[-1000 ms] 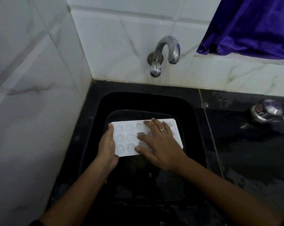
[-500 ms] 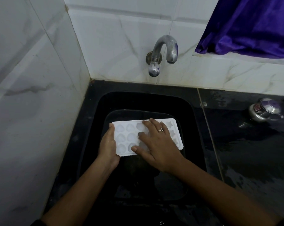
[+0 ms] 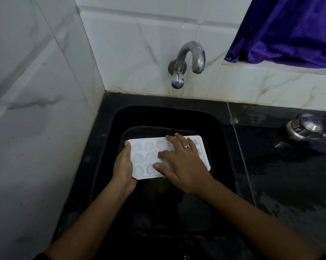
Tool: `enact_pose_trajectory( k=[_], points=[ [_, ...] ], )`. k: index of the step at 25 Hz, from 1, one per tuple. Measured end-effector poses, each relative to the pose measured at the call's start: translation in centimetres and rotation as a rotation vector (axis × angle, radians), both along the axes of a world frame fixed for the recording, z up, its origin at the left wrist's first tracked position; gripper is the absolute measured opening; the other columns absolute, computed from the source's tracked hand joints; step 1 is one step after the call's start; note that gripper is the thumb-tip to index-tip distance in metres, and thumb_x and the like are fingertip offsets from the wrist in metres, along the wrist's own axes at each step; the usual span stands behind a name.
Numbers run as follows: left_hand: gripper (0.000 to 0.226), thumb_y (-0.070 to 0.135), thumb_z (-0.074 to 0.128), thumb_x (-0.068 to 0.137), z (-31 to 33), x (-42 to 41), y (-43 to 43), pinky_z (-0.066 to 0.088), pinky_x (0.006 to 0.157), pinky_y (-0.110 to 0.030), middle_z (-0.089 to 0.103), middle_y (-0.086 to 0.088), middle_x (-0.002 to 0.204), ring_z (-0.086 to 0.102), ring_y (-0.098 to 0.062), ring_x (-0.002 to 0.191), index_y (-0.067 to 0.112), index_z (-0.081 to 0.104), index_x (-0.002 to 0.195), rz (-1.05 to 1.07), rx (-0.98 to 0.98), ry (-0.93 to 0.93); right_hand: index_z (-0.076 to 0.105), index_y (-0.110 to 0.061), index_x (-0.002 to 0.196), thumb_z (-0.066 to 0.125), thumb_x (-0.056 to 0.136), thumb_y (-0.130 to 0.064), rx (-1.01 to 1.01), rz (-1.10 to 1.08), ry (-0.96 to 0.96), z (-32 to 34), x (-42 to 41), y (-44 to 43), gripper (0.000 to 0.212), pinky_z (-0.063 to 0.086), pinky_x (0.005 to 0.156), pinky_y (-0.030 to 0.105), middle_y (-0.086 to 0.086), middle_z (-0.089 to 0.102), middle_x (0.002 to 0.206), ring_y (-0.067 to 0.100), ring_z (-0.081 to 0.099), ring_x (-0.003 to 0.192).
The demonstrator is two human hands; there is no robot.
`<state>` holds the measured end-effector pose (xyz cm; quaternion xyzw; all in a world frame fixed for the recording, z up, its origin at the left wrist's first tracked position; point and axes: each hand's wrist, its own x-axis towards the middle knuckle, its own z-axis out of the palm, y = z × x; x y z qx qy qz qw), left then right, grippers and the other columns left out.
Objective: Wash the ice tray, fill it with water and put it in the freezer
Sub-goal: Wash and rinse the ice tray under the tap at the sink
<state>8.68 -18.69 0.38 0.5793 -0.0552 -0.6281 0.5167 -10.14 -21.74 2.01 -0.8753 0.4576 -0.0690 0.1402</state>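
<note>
In the wet black bench's [image 3: 270,175] corner sink [image 3: 225,132], our left hand [image 3: 123,166] gripped the white heart-celled ice tray [image 3: 139,158]; our right hand [image 3: 182,164] lay spread on it.

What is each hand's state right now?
Left hand: holding the ice tray by its left end.
Right hand: open, fingers spread on the tray.

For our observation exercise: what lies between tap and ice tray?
Head view: white wall tile, then the black back rim and dark inner wall of the sink; nothing else between tap and ice tray.
</note>
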Motion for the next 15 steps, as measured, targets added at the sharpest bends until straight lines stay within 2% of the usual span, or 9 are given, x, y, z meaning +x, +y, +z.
enact_pose_trajectory(
  k=[6,15],
  points=[
    [0.065,0.062,0.035,0.108,-0.1,0.1,-0.3,0.06,0.084,-0.05,0.077,-0.018,0.121,0.075,-0.04,0.109,0.012,0.067,0.134,0.007,0.005,0.007,0.063,-0.038,0.132,0.025,0.101,-0.07,-0.009,0.011,0.015,0.4,-0.8,-0.1,0.059,0.012,0.125,0.059,0.008,0.036,0.161,0.031,0.017,0.156],
    [0.062,0.061,0.037,0.108,-0.5,0.0,0.1,0.06,0.089,-0.053,0.079,-0.017,0.115,0.076,-0.04,0.107,0.012,0.07,0.129,0.005,0.018,-0.028,0.063,-0.029,0.131,0.026,0.101,-0.073,-0.019,0.049,-0.007,-0.6,-0.4,0.9,0.065,0.018,0.123,0.059,0.01,0.038,0.159,0.032,0.021,0.155]
  ],
)
